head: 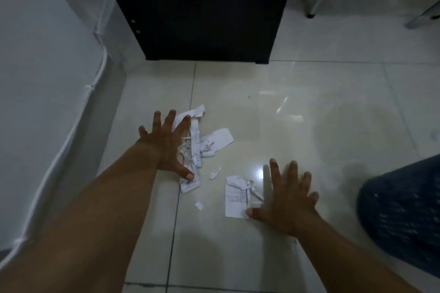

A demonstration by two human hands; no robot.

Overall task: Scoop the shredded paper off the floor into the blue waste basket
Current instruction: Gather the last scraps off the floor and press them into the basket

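White shredded paper (204, 143) lies scattered on the glossy tiled floor, in one heap of strips and a larger torn sheet (235, 200) nearer me. My left hand (164, 143) is spread flat with straight fingers at the left edge of the heap, its thumb on a scrap. My right hand (285, 200) is also spread flat, its thumb touching the torn sheet's right corner. The blue waste basket (404, 216), with a perforated wall, sits at the right edge, partly cut off by the frame.
A dark cabinet (202, 7) stands on the floor just beyond the paper. A grey wall with a white cable (71, 131) runs down the left. Metal furniture legs (316, 5) show at the top right. Small scraps (198, 206) lie between my hands.
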